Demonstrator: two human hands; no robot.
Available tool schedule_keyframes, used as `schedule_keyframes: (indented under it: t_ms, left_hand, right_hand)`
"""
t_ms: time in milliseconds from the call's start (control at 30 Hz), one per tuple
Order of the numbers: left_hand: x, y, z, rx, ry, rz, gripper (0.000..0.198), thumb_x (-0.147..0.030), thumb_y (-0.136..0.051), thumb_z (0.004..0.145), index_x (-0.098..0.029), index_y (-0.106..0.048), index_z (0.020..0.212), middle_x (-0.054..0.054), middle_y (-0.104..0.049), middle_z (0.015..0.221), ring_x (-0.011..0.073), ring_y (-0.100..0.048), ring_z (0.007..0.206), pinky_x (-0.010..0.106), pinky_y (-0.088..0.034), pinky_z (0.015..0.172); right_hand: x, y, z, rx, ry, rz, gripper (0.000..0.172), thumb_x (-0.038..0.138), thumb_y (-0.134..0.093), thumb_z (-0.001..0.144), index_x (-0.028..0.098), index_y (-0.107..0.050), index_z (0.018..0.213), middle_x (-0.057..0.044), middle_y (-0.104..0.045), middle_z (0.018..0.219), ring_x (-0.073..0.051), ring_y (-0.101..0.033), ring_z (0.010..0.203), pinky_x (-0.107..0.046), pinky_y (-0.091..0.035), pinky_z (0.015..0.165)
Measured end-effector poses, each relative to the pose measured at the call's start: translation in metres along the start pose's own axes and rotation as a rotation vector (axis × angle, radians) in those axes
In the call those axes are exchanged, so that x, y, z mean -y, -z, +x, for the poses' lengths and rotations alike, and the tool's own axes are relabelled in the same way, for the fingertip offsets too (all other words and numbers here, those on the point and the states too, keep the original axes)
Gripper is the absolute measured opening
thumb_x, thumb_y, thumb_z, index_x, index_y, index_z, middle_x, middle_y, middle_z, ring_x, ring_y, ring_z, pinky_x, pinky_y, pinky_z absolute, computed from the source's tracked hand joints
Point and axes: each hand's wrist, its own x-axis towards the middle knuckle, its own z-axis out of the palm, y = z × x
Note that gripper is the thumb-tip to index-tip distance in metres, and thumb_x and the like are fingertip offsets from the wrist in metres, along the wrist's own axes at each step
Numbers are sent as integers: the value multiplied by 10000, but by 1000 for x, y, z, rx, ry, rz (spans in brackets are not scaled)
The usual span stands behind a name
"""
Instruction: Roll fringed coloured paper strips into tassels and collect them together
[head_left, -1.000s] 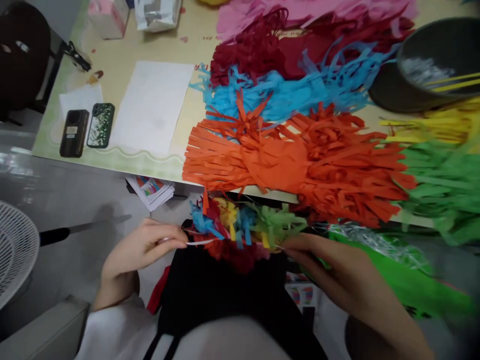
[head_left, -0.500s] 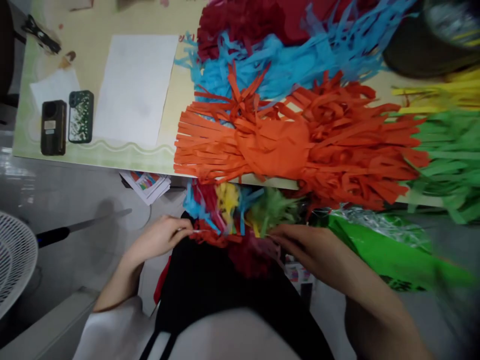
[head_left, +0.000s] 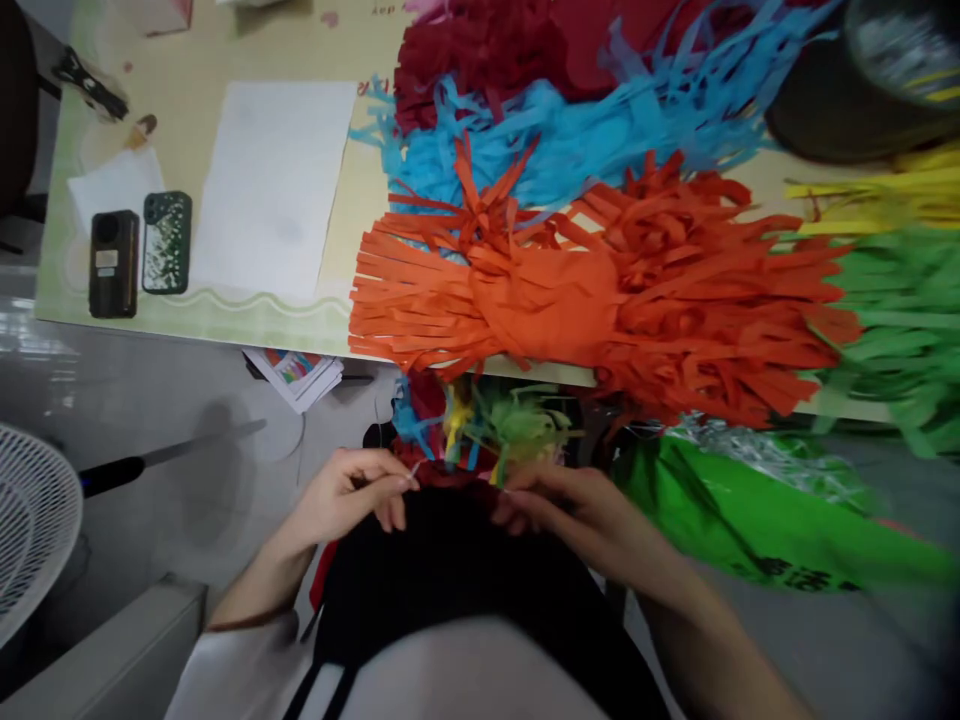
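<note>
My left grip [head_left: 360, 495] is pinched narrow on a thin pale string [head_left: 415, 470], above my black-clad lap [head_left: 480, 570]. My right grip [head_left: 577, 510] is pinched narrow too, apparently on the same string, though blur hides how it runs between. Just beyond both grips hang the tassels [head_left: 521, 425], blue, dark red, yellow and green, below the tabletop [head_left: 202, 310] edge; the green one lies close by my right fingertips.

The string is thin enough, I judge, that a loose pinch could let it slip, and a hard pull could bunch the strips or tear them. Strips could also get caught between my fingers, since they sit so near.

The tabletop edge runs across just past the tassels, and orange fringe [head_left: 551, 305] overhangs it there, so lifting forward could snag. Right of my right grip, a green bag [head_left: 735, 510] crowds that side. Left of my left grip there is open floor [head_left: 217, 450] out to a fan [head_left: 37, 530], so I judge that side roomier.
</note>
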Motion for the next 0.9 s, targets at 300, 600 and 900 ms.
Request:
schedule_keyframes:
  t_ms: [300, 600, 900]
  left_hand:
    - [27, -38, 42, -28, -285, 705, 241, -271, -558, 973, -203, -779, 905, 34, -786, 861, 153, -711, 790, 248, -518, 762]
    - [-10, -27, 21, -133, -682, 981, 324, -282, -537, 978, -173, -601, 1277, 138, -663, 1307, 243, -602, 1246, 417, -442, 1104]
    - [-25, 13, 44, 116, -453, 1262, 245, -144, -454, 902, -165, -665, 1024, 90, -709, 933, 240, -653, 960, 400, -489, 971]
  right_hand:
    - [-20, -38, 48, -82, 0, 437, 456, 631, -634, 855, 206, -525, 731, 3, -576, 754, -146, -559, 750, -290, -477, 800]
    - [-8, -32, 43, -121, 111, 219, 356, 522, -581, 925, 192, -581, 793, 1, -603, 743, -132, -553, 697, -253, -473, 683]
    - [5, 19, -28, -196, 246, -459, 297, 264, -484, 1004, 239, -739, 1153, -56, -783, 950, -168, -741, 815, -253, -568, 740]
